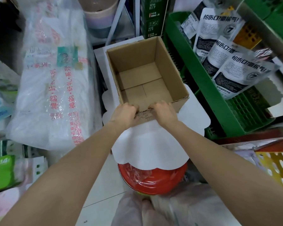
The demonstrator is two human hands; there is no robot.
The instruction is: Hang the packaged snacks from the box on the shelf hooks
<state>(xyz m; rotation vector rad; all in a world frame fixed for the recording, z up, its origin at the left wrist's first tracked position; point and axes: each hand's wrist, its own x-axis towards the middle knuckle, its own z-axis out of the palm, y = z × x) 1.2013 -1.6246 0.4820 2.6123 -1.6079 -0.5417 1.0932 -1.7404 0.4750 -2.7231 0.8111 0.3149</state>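
Note:
A brown cardboard box [168,69] stands open-topped in the middle of the view, on white scalloped card; its inside shows only the bare bottom flaps. My left hand [126,114] and my right hand [163,112] both grip the box's near wall, fingers curled over the rim, close together. Several white-and-black snack pouches [240,74] with large black lettering hang in a row at the upper right, above the green crates.
Green plastic crates [219,101] sit right of the box. A big clear bag of white goods [55,88] with red lettering lies to the left. A red basin [152,180] sits below the white card [150,144]. A dark green carton [152,15] stands behind the box.

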